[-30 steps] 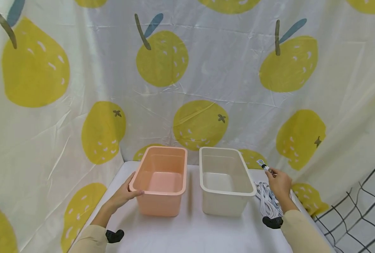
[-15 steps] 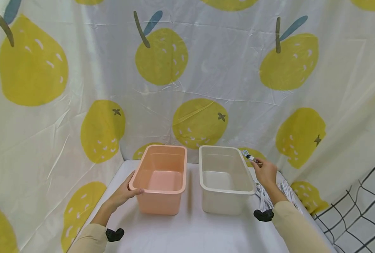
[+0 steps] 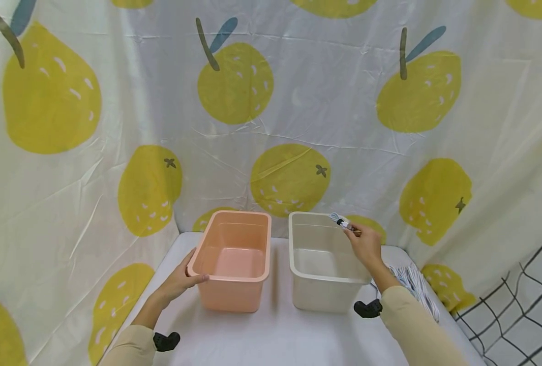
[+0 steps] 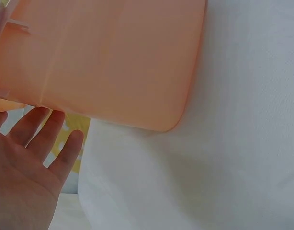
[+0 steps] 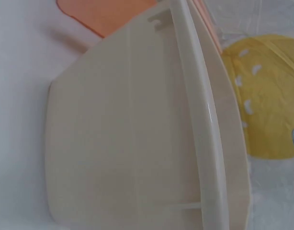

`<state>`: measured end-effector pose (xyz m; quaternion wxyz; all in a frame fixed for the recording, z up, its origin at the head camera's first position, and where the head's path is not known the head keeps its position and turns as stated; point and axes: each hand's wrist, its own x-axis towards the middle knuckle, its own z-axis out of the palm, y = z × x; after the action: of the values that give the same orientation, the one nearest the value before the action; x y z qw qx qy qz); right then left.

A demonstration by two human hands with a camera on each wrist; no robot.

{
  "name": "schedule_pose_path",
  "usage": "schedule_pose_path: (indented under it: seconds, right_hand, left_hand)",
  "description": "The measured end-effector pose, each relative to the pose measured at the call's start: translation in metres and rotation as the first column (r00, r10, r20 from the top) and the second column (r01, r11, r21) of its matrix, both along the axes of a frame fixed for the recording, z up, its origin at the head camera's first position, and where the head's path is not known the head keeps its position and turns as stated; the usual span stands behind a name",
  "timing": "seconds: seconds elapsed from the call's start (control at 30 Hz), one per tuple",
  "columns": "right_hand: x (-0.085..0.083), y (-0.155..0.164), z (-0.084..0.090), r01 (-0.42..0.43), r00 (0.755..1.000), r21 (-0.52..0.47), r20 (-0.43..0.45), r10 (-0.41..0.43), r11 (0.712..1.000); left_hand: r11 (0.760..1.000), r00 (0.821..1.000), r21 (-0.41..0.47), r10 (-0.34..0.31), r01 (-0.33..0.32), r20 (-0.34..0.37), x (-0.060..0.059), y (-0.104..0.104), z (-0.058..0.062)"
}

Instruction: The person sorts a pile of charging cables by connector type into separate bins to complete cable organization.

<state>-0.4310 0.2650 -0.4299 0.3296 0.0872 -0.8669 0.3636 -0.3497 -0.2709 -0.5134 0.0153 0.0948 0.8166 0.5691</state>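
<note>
My right hand pinches the plug end of a white cable and holds it above the far right corner of the cream bin. The rest of the cable lies coiled on the table to the right of that bin. My left hand rests against the left side of the peach bin, thumb on its rim. In the left wrist view my straight fingers lie by the peach bin's wall. The right wrist view shows mostly the cream bin's side and rim.
Both bins stand side by side on a white table and show nothing inside. A curtain with yellow fruit prints closes the back and sides. A black wire grid stands at the lower right.
My right hand has lifted the cable's plug end from beside the coil and carried it left, from the table's right side to above the cream bin. The left hand has stayed put.
</note>
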Motion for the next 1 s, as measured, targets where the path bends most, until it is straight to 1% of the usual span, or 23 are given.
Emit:
schedule_pose_path:
  seconds: [0.13,0.3,0.4,0.67,0.9,1.0]
  right_hand:
    - [-0.003,-0.011,0.002,-0.016,1.000,0.003,-0.004,0.016,1.000]
    - [-0.007,-0.024,0.003,-0.058,0.998,0.011,-0.026,0.059,0.998]
    - [-0.009,-0.032,0.004,-0.080,0.997,0.013,-0.016,0.080,0.997]
    - [-0.011,-0.056,0.006,-0.095,0.995,0.002,0.002,0.095,0.995]
    - [-0.015,-0.081,0.006,-0.149,0.988,0.003,0.026,0.149,0.989]
    - [-0.016,-0.092,0.005,-0.172,0.985,0.005,0.028,0.172,0.985]
  left_hand:
    - [1.000,1.000,0.000,-0.001,0.001,-0.003,0.000,0.000,0.000]
    - [1.000,1.000,0.010,-0.016,0.016,-0.021,0.000,-0.002,-0.001]
    - [1.000,1.000,0.011,-0.017,0.018,-0.023,-0.001,-0.003,-0.002]
    - [1.000,1.000,0.002,-0.003,0.003,0.001,0.000,-0.002,-0.003]
    - [1.000,1.000,0.008,0.000,0.000,-0.018,-0.001,-0.004,-0.004]
    - [1.000,1.000,0.024,0.001,-0.001,-0.013,0.001,-0.003,-0.004]
